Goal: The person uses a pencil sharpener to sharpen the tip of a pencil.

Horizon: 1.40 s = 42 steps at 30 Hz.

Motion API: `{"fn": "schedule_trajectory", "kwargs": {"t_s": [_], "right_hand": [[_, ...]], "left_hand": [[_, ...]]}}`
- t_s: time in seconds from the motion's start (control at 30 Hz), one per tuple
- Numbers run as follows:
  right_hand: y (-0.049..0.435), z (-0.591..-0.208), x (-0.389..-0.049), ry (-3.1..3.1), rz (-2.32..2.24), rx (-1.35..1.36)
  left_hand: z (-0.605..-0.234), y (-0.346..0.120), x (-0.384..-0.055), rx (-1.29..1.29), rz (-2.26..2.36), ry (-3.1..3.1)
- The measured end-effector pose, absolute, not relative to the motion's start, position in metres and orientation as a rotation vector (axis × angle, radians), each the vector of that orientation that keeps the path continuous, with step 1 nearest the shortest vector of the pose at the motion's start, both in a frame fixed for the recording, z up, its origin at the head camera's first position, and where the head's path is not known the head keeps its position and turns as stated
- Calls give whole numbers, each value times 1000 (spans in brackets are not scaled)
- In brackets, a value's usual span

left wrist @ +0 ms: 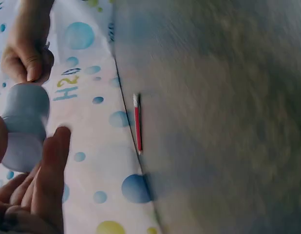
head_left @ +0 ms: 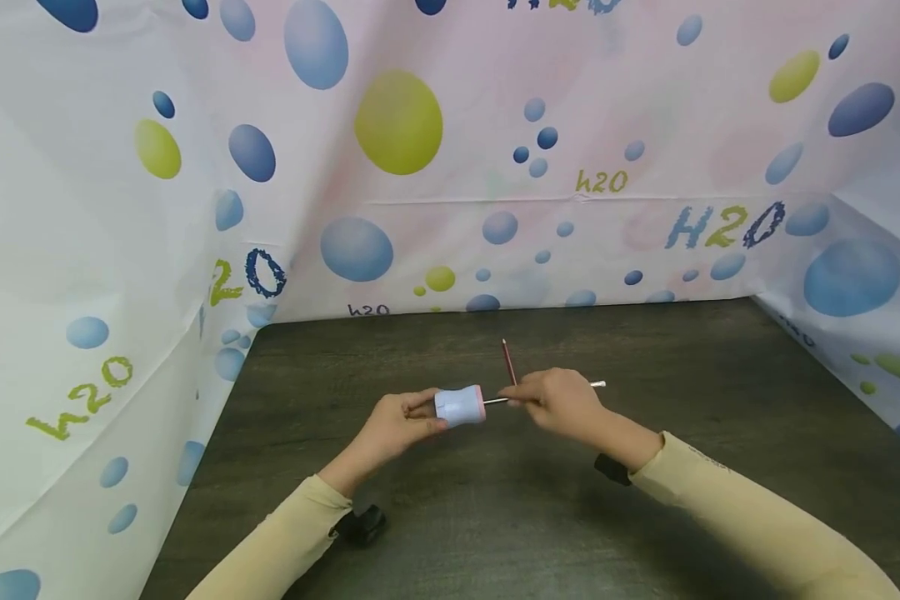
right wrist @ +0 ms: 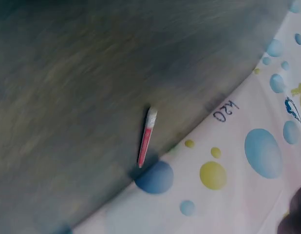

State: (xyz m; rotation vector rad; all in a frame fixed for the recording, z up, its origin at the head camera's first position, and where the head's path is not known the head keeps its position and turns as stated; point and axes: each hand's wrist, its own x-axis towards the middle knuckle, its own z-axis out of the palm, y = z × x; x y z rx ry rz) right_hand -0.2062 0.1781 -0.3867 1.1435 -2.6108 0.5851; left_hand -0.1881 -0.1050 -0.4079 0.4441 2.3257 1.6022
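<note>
In the head view my left hand [head_left: 401,425] grips a pale blue, waisted pencil sharpener [head_left: 457,406] with a pink rim, thumb on the near side and fingers behind. My right hand [head_left: 558,404] pinches a thin pencil [head_left: 497,401] whose front end meets the pink-rimmed end of the sharpener. The pencil's white back end sticks out past the right hand. Both are held above the table. In the left wrist view the sharpener [left wrist: 26,126] is between thumb and fingers, and the right hand [left wrist: 28,58] is at its far end.
A red pencil [head_left: 508,362] with a white end lies on the dark wooden table [head_left: 390,358] just behind the right hand. A white sheet [head_left: 450,183] printed with blue and green dots stands around the back and sides.
</note>
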Motion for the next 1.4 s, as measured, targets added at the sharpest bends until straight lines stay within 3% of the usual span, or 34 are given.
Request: {"fn": "schedule_trajectory", "kwargs": {"t_s": [0.2, 0.3, 0.47, 0.63, 0.77, 0.9, 1.03, 1.17, 1.27, 1.4], "right_hand": [[181, -374, -232, -3196, 1501, 1023], [181, -370, -238, -3255, 1611, 1036], [176, -369, -226, -2988, 1101, 1175], [173, -386, -209, -2443, 452, 1197], [174, -399, -210, -1962, 169, 1247], [177, -398, -209, -1890, 150, 1271], [178, -390, -207, -2248, 431, 1307], [181, -377, -218, -2837, 1067, 1338], [184, -369, -232, -3190, 1526, 1200], [185, -365, -240, -3284, 1632, 1123]], "left_hand": [[-405, -103, -179, 916, 1236, 2897], [-405, -107, -179, 951, 1252, 2848], [-404, -116, -192, 571, 1651, 2260], [-406, -124, -198, 275, 1701, 1783], [-406, -123, -197, 267, 1683, 1654], [-401, -121, -194, 425, 1627, 1844], [-397, -116, -187, 675, 1493, 2296], [-398, -112, -181, 1017, 1252, 2716], [-401, -111, -179, 1255, 1139, 2838], [-403, -114, -183, 1157, 1359, 2650]]}}
